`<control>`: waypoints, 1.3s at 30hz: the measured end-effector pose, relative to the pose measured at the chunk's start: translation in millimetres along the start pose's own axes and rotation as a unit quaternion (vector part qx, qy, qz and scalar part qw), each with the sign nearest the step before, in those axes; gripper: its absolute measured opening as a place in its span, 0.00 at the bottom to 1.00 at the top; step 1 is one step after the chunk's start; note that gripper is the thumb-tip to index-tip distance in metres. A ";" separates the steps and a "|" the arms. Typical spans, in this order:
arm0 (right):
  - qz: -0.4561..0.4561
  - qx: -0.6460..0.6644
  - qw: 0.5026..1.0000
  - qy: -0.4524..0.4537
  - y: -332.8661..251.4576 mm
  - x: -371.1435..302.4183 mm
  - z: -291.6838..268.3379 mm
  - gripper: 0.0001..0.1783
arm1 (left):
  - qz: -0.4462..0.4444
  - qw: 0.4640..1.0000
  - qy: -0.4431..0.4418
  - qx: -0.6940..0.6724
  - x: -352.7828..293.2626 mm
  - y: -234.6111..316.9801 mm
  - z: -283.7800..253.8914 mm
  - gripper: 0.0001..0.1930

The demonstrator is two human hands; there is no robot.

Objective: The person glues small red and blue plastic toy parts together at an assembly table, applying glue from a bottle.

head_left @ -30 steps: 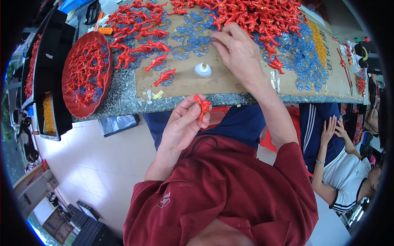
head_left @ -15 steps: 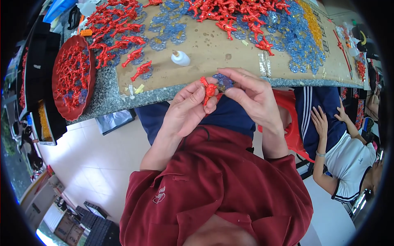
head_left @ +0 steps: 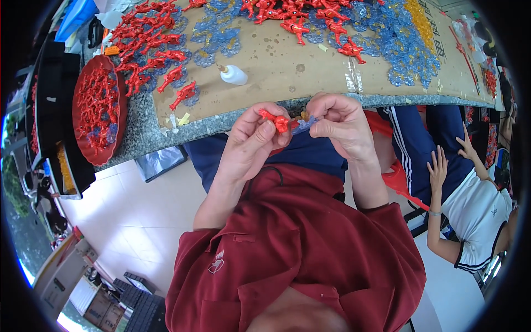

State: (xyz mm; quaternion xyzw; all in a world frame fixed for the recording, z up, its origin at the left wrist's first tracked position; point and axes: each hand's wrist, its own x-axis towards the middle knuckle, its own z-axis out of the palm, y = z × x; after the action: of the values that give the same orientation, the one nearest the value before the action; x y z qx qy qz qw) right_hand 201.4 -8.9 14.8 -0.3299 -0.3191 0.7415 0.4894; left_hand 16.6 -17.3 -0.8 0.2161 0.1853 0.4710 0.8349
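Observation:
My left hand (head_left: 251, 138) is closed on a small red plastic figure (head_left: 278, 121), pinched between thumb and fingers just off the table's near edge. Facing it, my right hand (head_left: 345, 127) pinches a translucent blue plastic piece (head_left: 303, 126) with a bit of yellow at its top. The blue piece meets or nearly meets the figure's right side; whether they are joined I cannot tell. Beyond the hands, a white squeeze bottle (head_left: 233, 74) lies tipped on the cardboard (head_left: 265, 72). One red figure (head_left: 183, 95) rests on a blue piece left of the bottle.
A red scalloped tray (head_left: 123, 105) full of red figures stands at the left. Heaps of red figures (head_left: 146, 33) and blue pieces (head_left: 412, 61) cover the far table, with yellow pieces (head_left: 421, 27) behind. At the right sits another person (head_left: 470, 210), hands on their lap.
My right hand has turned the blue piece and brought it down beside the red figure. The figure has tilted from upright to nearly level in my left hand. The whole view has shifted slightly.

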 end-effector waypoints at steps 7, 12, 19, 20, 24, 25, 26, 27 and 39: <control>0.024 0.010 1.000 -0.010 1.6 -2.6 4.1 0.09 | 0.061 0.992 0.007 0.107 0.0 -1.9 -1.1 0.09; 0.008 -0.008 0.999 -0.041 3.6 -3.0 1.5 0.07 | 0.080 0.983 0.018 0.161 -0.2 -0.4 0.8 0.08; 0.016 -0.047 0.998 -0.035 1.6 -9.6 12.0 0.08 | 0.155 0.927 0.027 0.341 -2.2 3.2 -1.3 0.06; -0.012 -0.058 0.998 -0.014 3.3 -12.4 16.2 0.07 | 0.155 0.927 0.026 0.340 -2.4 3.1 -1.3 0.06; -0.112 -0.131 0.984 0.042 17.7 -16.7 24.9 0.07 | 0.163 0.916 0.041 0.365 -2.4 -0.6 -3.2 0.06; -0.113 -0.130 0.984 0.043 18.7 -16.9 26.1 0.07 | 0.165 0.917 0.047 0.360 -2.5 -1.5 -4.0 0.06; -0.111 -0.127 0.984 0.048 19.2 -16.9 27.0 0.07 | 0.164 0.917 0.047 0.361 -2.8 -1.5 -4.5 0.06; -0.110 -0.123 0.985 0.053 19.6 -17.3 27.5 0.07 | 0.149 0.928 0.044 0.338 -3.3 -1.0 -5.0 0.07; -0.241 -0.312 0.917 0.059 14.2 -20.1 37.1 0.11 | 0.166 0.973 -0.034 0.154 6.3 -6.0 -10.1 0.08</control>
State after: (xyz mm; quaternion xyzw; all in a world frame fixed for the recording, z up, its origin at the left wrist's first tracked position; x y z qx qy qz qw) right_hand 170.5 -37.8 28.5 -0.4223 -0.5746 0.4431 0.5433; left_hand 18.7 -12.7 -13.2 0.3859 0.1885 0.5614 0.7074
